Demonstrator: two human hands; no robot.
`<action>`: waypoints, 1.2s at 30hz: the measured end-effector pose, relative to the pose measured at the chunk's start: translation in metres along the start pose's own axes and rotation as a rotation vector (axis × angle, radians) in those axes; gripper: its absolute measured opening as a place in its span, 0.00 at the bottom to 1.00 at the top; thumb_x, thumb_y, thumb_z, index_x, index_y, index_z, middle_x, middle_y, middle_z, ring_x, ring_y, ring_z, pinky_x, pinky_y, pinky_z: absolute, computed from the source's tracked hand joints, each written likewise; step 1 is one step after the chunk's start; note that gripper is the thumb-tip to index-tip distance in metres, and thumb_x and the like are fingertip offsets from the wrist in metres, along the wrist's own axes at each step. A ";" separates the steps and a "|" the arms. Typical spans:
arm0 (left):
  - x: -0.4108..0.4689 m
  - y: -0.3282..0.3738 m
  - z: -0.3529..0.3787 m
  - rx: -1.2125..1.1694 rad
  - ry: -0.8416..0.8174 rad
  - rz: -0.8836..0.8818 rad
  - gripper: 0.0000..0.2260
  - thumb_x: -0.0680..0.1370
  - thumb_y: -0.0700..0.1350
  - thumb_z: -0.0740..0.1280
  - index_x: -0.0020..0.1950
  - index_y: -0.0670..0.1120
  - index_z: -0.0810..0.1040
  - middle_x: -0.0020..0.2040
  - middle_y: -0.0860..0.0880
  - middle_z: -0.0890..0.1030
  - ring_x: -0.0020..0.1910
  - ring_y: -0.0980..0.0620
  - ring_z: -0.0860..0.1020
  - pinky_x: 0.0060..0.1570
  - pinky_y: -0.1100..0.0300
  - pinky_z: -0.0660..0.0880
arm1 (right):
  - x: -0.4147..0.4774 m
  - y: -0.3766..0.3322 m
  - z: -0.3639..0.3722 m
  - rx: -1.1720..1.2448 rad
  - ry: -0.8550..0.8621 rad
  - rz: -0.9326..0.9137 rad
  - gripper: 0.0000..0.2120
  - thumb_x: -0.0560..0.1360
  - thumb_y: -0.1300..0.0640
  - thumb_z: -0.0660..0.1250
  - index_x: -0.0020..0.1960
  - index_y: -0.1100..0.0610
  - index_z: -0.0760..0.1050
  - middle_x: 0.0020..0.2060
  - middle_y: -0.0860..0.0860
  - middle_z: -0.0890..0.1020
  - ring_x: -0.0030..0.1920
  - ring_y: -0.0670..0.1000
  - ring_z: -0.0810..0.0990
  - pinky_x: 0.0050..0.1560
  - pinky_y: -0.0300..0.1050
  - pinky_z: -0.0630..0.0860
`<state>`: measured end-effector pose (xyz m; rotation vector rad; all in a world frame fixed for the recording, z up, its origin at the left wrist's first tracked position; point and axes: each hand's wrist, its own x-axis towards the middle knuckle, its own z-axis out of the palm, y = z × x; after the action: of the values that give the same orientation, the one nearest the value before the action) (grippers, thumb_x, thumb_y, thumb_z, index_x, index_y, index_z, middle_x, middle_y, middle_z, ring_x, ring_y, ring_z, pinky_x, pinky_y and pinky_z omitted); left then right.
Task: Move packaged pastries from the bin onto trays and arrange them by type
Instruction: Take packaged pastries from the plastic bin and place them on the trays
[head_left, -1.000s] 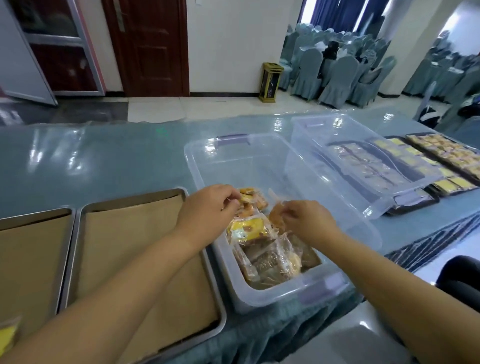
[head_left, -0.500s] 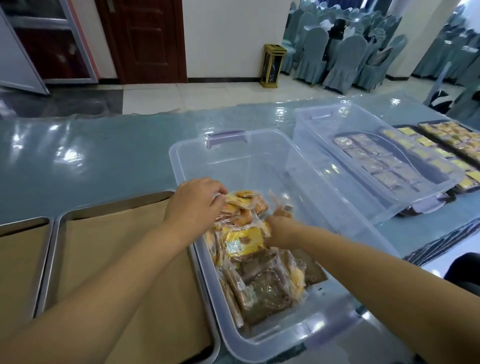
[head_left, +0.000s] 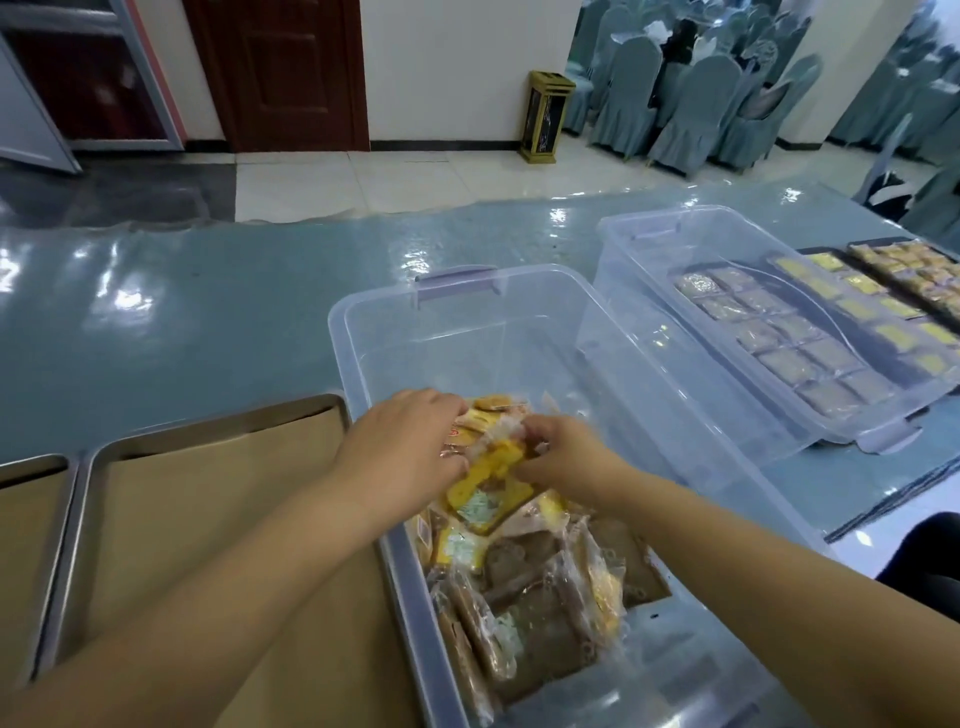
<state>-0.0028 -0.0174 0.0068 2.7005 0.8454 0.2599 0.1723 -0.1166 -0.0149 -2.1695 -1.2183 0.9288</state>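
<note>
The clear bin (head_left: 358, 374) stands in the middle of the surface (head_left: 208, 312), its near end overhanging the near edge. The packaged pastries (head_left: 524, 613) lie heaped in that near half, where they are easiest to reach. The far half shows bare plastic, so much of the stock seems to be out already.

Both hands work at the top of the heap. The left hand (head_left: 405, 447) comes in over the bin's left wall with its fingers curled down onto orange-printed packets. The right hand (head_left: 566, 457) meets it from the other side, fingers closed on the yellow packet (head_left: 493, 478), which tilts up out of the pile. Using two hands on one clump probably serves to pull like packets free of the tangle of slippery wrappers, sorting them at the source.

A paper-lined tray (head_left: 208, 519) sits just beside the bin's left wall, toward the near left corner. It holds nothing that I can see, and a second tray (head_left: 31, 519) lies beyond it. Keeping the tray so close makes each transfer short.

Toward the right edge a second clear bin (head_left: 649, 249) rests tilted over dark trays. On them the sorted rows (head_left: 857, 306) already lie grouped by colour, likely the pattern to follow here.
</note>
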 end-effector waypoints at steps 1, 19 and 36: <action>0.004 0.001 0.000 -0.016 -0.036 -0.012 0.27 0.71 0.55 0.67 0.69 0.54 0.66 0.64 0.54 0.73 0.62 0.51 0.71 0.52 0.56 0.69 | -0.001 -0.005 -0.008 0.032 0.007 -0.055 0.06 0.67 0.66 0.70 0.44 0.63 0.76 0.36 0.55 0.77 0.38 0.52 0.76 0.41 0.52 0.77; 0.036 0.000 0.006 -0.207 0.414 -0.435 0.10 0.74 0.55 0.67 0.39 0.50 0.73 0.31 0.54 0.75 0.31 0.57 0.73 0.28 0.61 0.65 | 0.104 0.047 0.019 -0.806 0.037 -0.443 0.22 0.71 0.39 0.66 0.55 0.55 0.73 0.52 0.53 0.77 0.54 0.57 0.75 0.49 0.49 0.70; 0.029 0.004 -0.003 -0.302 0.614 -0.472 0.08 0.79 0.48 0.62 0.43 0.45 0.70 0.33 0.49 0.75 0.33 0.48 0.73 0.30 0.55 0.67 | 0.043 -0.004 -0.069 0.084 0.159 -0.343 0.09 0.74 0.59 0.67 0.35 0.52 0.76 0.26 0.43 0.75 0.25 0.40 0.72 0.28 0.34 0.70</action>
<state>0.0223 -0.0030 0.0130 2.0700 1.4357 1.0352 0.2379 -0.0827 0.0190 -1.8515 -1.3878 0.6390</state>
